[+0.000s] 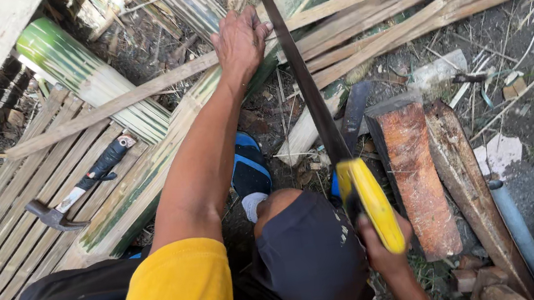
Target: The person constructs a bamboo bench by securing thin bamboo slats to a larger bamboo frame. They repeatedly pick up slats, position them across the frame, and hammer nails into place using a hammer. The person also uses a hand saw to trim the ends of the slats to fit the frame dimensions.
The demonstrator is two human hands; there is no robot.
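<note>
Closest to the camera is the yellow sleeve (176, 297) of the left arm, stretching up the frame. The right hand (383, 245) has its grip closed round the yellow handle (372, 201) of a handsaw, whose dark blade (301, 74) runs up and away to the bamboo strip (132, 98). The left hand (240, 42) lies pressed on that strip, just beside the blade, fingers curled over its far edge (pinning rather than clutching). The strip lies across a green bamboo pole (83, 78). A claw hammer (79, 189) rests on the slatted bamboo panel (4, 231), left of the arm. Reddish wood blocks (416, 177) lie on the ground, right.
</note>
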